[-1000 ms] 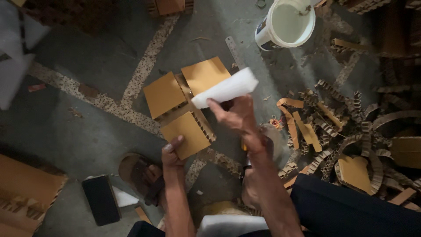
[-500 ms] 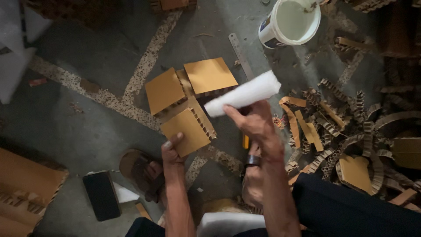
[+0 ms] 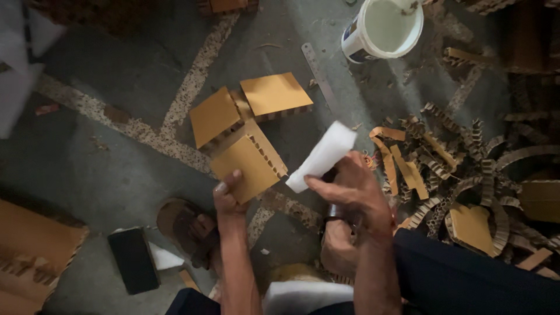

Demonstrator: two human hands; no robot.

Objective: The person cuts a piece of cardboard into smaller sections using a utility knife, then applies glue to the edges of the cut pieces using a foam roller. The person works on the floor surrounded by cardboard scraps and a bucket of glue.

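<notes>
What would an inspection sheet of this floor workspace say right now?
Surface: grey concrete floor with speckled inlay strips.
Job's things: white foam strip; three honeycomb cardboard squares, nearest.
Clutter: honeycomb cardboard offcuts, white bucket, metal ruler, black phone.
Grippers: right hand holds the strip; left hand presses the nearest square.
Cables: nothing seen.
Surroundings: sandal, cardboard sheet.

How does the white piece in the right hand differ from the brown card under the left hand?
The white piece is plain white, narrow and lifted off the floor in the right hand. The brown card is tan, squarer, with a corrugated edge, and lies on the floor under the left hand. Both are flat pieces.
</notes>
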